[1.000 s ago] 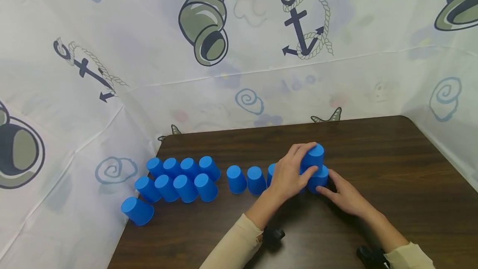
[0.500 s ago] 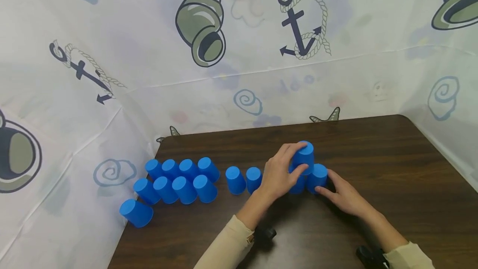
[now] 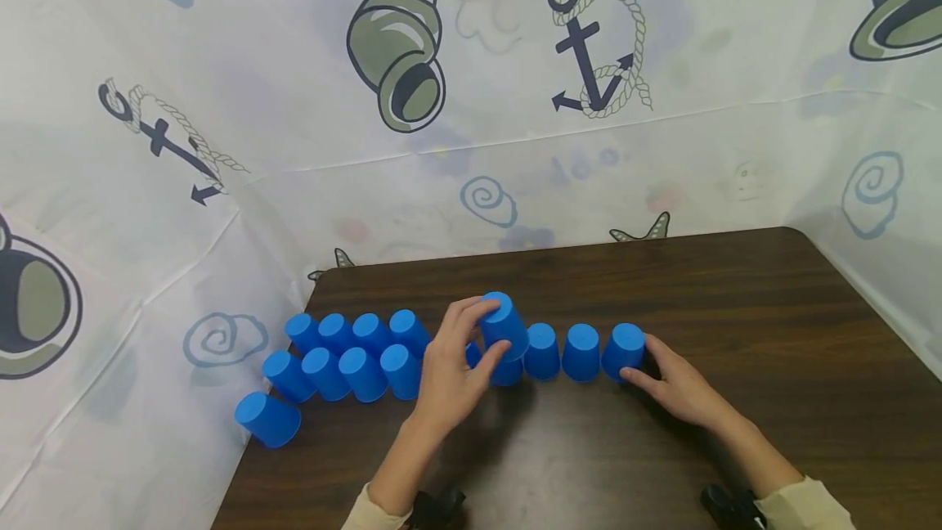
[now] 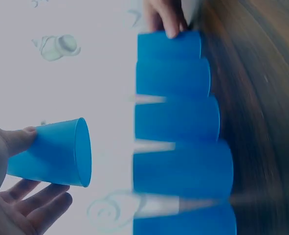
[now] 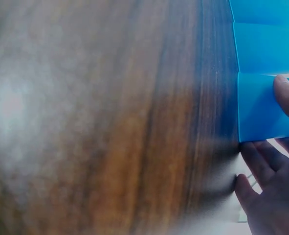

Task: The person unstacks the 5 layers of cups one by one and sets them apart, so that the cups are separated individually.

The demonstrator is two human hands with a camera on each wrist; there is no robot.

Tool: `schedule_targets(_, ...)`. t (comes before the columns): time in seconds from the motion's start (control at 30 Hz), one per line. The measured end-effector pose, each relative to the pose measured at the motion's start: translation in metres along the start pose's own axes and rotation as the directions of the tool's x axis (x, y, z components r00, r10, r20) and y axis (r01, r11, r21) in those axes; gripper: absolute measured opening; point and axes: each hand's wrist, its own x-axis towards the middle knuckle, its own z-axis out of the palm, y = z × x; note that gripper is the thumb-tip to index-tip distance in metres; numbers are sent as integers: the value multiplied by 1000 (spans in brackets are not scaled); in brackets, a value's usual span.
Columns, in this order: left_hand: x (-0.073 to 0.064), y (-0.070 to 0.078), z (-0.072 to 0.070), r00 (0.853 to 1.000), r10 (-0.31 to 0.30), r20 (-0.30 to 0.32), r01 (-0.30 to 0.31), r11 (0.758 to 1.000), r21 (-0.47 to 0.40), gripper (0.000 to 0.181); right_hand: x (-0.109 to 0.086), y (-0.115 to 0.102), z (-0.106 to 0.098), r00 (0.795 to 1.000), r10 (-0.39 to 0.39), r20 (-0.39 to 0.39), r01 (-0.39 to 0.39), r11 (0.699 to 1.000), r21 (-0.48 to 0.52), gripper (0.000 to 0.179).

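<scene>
My left hand (image 3: 455, 370) grips a blue plastic cup (image 3: 504, 325), bottom up and slightly tilted, raised above a row of upside-down blue cups. In the left wrist view this held cup (image 4: 51, 152) is apart from the row, thumb on one side and fingers on the other. My right hand (image 3: 684, 383) holds the end cup (image 3: 624, 352) at the row's right, which stands on the table; the right wrist view shows thumb and fingers about that cup (image 5: 261, 107). Beside it stand other row cups (image 3: 581, 352). My left hand hides part of the row's left end.
Two rows of upside-down blue cups (image 3: 364, 373) stand at the table's left, with one more cup (image 3: 268, 419) at the left edge in front of them. The dark wooden table (image 3: 773, 309) meets a patterned white cloth (image 3: 515, 129) behind and at the sides.
The left hand has carried its cup leftward from above the row's right end, uncovering the cups there. The right hand has stayed on the end cup.
</scene>
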Motion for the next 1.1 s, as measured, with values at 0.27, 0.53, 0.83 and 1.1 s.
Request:
schedule_targets(0.27,-52,-22,-72,984,-126,-130,137,987,81,56,-1,0,1,1000,-23,-6,23,1000,0,69)
schedule_targets(0.53,-105,-51,-124,896,-324,-304,393,898,201,58,0,-1,2,1000,-24,-7,24,1000,-4,67)
schedule_targets(0.83,-135,-73,-147,799,-442,-408,590,707,390,58,-1,0,1,1000,-10,-4,10,1000,-4,68)
schedule_targets(1.1,-143,-88,-145,779,-476,-409,627,616,477,55,-1,0,1,1000,-8,-1,8,1000,-2,69)
